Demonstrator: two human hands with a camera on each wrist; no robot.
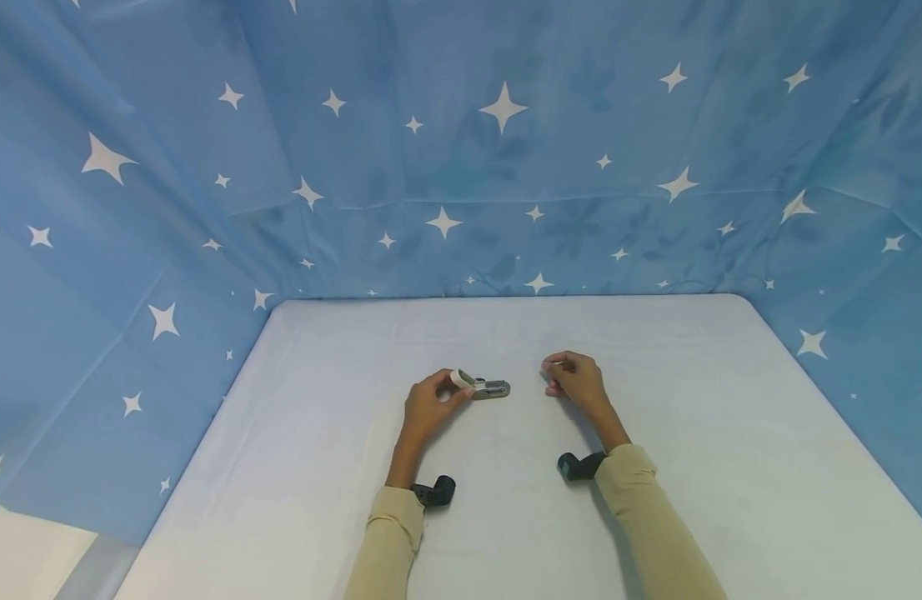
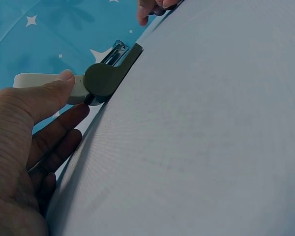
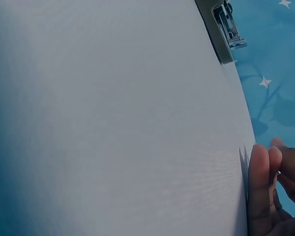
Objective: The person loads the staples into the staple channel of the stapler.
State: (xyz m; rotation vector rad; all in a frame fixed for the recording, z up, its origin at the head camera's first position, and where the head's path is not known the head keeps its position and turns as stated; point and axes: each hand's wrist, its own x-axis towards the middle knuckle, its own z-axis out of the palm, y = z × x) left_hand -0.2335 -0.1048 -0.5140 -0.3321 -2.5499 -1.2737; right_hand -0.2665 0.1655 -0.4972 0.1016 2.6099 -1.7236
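A stapler (image 1: 491, 388) with a pale handle and an olive-green base stands opened wide on the white table, its metal magazine exposed. My left hand (image 1: 429, 408) pinches the raised pale handle (image 2: 44, 81) between thumb and fingers. The metal magazine (image 3: 228, 24) also shows at the top of the right wrist view. To the right of the stapler, apart from it, is my right hand (image 1: 577, 379), low over the table. Its thumb and fingertips (image 3: 259, 160) are drawn close together. Whether something small lies between them cannot be made out.
The white table (image 1: 506, 517) has rounded far corners. A blue cloth (image 1: 461, 167) with white stars hangs behind it and along both sides. Each wrist carries a dark camera, the left wrist camera (image 1: 435, 492) and the right wrist camera (image 1: 579, 467).
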